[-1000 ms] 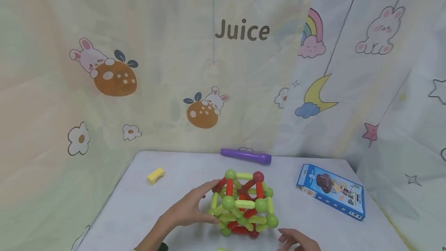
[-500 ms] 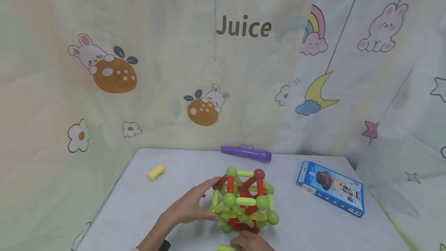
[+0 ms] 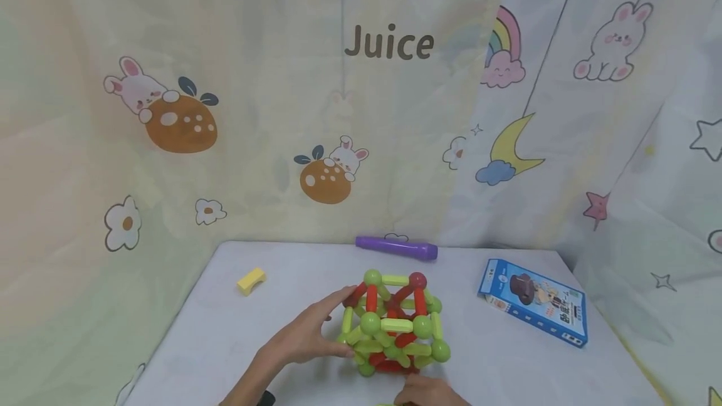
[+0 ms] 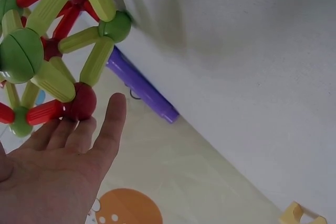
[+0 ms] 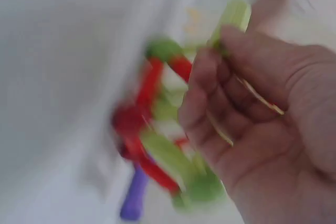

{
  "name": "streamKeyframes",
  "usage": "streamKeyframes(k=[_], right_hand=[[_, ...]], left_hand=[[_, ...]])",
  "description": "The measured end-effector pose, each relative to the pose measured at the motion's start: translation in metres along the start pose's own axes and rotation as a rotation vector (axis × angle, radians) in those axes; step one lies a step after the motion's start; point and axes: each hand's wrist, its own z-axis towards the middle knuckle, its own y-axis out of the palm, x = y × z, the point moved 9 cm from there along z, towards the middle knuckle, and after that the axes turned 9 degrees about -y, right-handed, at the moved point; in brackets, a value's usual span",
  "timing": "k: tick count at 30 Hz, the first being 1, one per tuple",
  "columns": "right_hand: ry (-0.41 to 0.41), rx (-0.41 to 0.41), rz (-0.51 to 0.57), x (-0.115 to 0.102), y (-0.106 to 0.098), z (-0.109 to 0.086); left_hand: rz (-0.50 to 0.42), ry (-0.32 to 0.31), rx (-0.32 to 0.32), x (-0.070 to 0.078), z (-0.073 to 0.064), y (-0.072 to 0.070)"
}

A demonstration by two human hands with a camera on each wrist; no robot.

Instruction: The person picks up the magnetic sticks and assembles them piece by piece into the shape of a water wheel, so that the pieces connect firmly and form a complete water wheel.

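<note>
A magnetic ball-and-stick structure (image 3: 397, 326) in green and red stands on the table in front of me. My left hand (image 3: 304, 334) holds its left side, thumb low and fingers higher up. In the left wrist view the index finger (image 4: 113, 121) points out straight, apart from the structure, while other fingertips go behind a red ball (image 4: 80, 101). My right hand (image 3: 431, 391) is low at the structure's near side. The right wrist view shows its thumb and index finger pinching a light green magnetic stick (image 5: 234, 17); the structure is blurred behind.
A purple microphone-shaped stick (image 3: 397, 248) lies at the table's back edge. A blue card-game box (image 3: 533, 302) is on the right. Toward the back left sits a yellow arched block (image 3: 251, 281). A printed cloth (image 3: 254, 111) hangs behind the white table (image 3: 225, 318).
My right hand came in from the right to a green stick at the near edge, then shifted slightly right with the stick pinched. The left hand stays on the structure.
</note>
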Motion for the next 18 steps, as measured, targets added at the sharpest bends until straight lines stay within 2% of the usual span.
streamKeyframes(k=[2,3,5,8,11,18], right_hand=[[-0.014,0.103,0.094,-0.010,-0.029,-0.017],[-0.032,0.167,0.093,-0.013,-0.043,-0.027],[-0.009,0.286,0.026,-0.015,-0.070,-0.043],[0.133,0.464,-0.096,-0.008,-0.099,-0.062],[0.252,0.561,-0.169,0.002,-0.110,-0.069],[0.225,0.708,-0.251,0.005,-0.110,-0.063]], left_hand=[[0.001,-0.004,-0.005,0.000,-0.001,0.001],[0.003,-0.006,-0.006,0.000,-0.001,0.001],[0.002,-0.014,-0.003,0.000,-0.001,0.000],[-0.005,-0.024,-0.004,-0.001,-0.001,-0.001],[-0.011,-0.030,-0.006,-0.002,-0.001,-0.001],[-0.002,-0.028,-0.004,0.000,-0.001,0.001]])
